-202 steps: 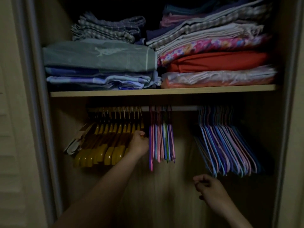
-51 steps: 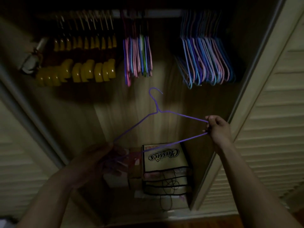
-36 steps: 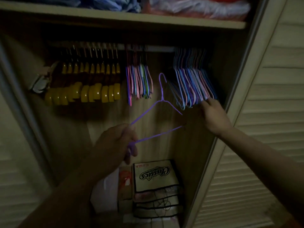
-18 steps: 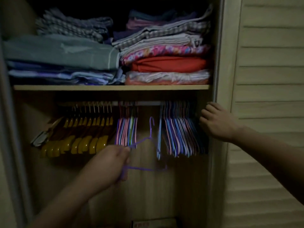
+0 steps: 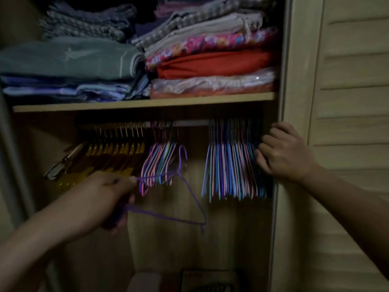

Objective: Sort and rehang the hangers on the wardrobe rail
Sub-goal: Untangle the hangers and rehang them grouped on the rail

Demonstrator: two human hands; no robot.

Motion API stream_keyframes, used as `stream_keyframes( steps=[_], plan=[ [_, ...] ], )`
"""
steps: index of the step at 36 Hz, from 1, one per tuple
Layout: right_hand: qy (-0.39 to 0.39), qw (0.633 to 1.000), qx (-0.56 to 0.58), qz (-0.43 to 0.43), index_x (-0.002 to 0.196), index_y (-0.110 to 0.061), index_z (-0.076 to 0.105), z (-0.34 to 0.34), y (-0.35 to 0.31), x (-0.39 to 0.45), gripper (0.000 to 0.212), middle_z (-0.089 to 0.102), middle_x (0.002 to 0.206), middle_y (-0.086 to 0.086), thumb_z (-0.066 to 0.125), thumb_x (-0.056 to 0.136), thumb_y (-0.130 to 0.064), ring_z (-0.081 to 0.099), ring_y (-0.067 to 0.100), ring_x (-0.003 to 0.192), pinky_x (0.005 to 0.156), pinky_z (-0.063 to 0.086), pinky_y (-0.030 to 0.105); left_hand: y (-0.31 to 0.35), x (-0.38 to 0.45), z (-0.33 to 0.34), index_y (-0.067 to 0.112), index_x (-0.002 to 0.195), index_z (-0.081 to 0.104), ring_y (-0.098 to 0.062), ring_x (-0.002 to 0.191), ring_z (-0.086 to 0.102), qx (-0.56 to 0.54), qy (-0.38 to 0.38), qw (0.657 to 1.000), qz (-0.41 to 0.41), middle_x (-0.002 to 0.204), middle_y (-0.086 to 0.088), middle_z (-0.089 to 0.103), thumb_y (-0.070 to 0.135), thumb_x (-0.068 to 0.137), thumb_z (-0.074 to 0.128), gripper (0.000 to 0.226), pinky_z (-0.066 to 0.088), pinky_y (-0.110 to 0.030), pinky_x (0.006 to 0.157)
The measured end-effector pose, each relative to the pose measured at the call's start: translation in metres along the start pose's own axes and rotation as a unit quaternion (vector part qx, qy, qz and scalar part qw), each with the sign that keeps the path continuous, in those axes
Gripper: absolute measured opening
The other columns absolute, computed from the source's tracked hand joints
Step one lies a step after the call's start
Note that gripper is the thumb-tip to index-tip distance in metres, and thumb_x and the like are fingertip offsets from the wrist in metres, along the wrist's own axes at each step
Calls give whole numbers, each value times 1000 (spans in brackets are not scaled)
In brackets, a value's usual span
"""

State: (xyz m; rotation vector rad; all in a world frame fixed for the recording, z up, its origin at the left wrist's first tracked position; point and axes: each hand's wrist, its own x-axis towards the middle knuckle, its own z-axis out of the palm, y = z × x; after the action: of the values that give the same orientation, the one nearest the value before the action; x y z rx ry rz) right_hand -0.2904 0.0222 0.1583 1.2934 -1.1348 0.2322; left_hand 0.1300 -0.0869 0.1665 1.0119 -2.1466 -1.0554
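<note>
Dimly lit wardrobe interior is seen: a wooden shelf [image 5: 145,103] carries two piles of folded linen [image 5: 210,53], and a rail [image 5: 193,123] runs just beneath it, with a louvred door [image 5: 353,102] at the right. Three hanger groups are hung on the rail: yellow hangers [image 5: 117,152] at the left, a small mixed pink-and-blue bunch [image 5: 160,163] in the middle, a larger blue-and-pink bunch [image 5: 229,167] at the right. Compared with half a second ago, the view is closer and the right hand [image 5: 284,152] has been moved from beside the door frame onto the right edge of the large bunch, fingers curled against it; whether any hanger is actually gripped cannot be told. A purple wire hanger [image 5: 189,192] is held off the rail by the left hand [image 5: 101,201], fingers closed round its left corner. Its hook is pointed up, below the rail, just right of the middle bunch; its long axis is laid roughly left to right, the far end dipped down to the right.
</note>
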Motion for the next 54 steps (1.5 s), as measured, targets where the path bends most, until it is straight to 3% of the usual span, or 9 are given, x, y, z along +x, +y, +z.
stream_keyframes(
  steps=[7,11,18,24,31,38,44,48,54],
  plan=[
    [-25,999,-33,19,67,-10,64,-3,-4,7,36,59,66,10,48,93,-28,52,30,71,97,40,45,1,29,29,2,79,61,-23,38,60,78,45,995,39,48,-13,62,31,105,41,44,43,-24,37],
    [-30,995,-54,80,62,-11,63,-5,-17,19,39,58,62,8,46,92,-29,52,29,67,91,41,43,-6,61,60,15,75,59,-23,51,66,149,86,982,82,57,-8,65,41,105,37,45,54,-34,57],
    [-38,987,-82,133,66,-11,68,5,-27,20,40,65,67,9,46,95,-29,55,27,69,94,41,44,-9,123,101,26,83,46,-20,66,57,198,211,938,191,66,10,48,41,104,31,30,37,-31,58],
    [-42,986,-88,133,67,-11,69,5,-28,18,41,65,67,8,46,95,-30,55,26,70,97,40,44,4,162,122,12,100,52,-40,89,65,218,193,935,200,95,-16,68,35,106,30,33,49,-42,71],
    [-37,987,-92,130,66,-11,69,5,-28,18,38,65,66,8,48,94,-28,57,25,69,97,41,43,5,177,148,18,86,45,-35,94,66,238,142,942,189,95,-13,67,34,105,35,27,36,-32,67],
    [-37,985,-97,136,66,-10,69,4,-29,19,37,65,65,8,50,93,-27,57,25,67,98,41,42,7,183,167,15,116,62,-32,102,65,304,82,924,216,110,-11,66,22,101,43,25,43,-33,73],
    [-64,982,-109,140,69,-10,70,5,-28,17,43,67,67,9,45,96,-30,58,25,69,100,39,43,5,180,158,18,104,65,-28,94,63,321,68,929,171,104,-10,66,63,99,20,63,50,-38,85],
    [-91,977,-123,148,70,-9,71,7,-28,16,49,67,69,10,38,97,-33,59,26,72,104,36,44,-3,184,128,17,105,58,-28,95,59,471,251,815,225,103,-9,63,47,95,40,36,44,-36,70],
    [-125,972,-131,152,72,-9,71,8,-28,19,56,68,72,12,29,98,-36,60,28,75,105,34,47,-11,204,92,17,120,61,-27,108,59,635,221,738,59,117,-6,66,23,97,46,28,42,-34,83]
  ],
)
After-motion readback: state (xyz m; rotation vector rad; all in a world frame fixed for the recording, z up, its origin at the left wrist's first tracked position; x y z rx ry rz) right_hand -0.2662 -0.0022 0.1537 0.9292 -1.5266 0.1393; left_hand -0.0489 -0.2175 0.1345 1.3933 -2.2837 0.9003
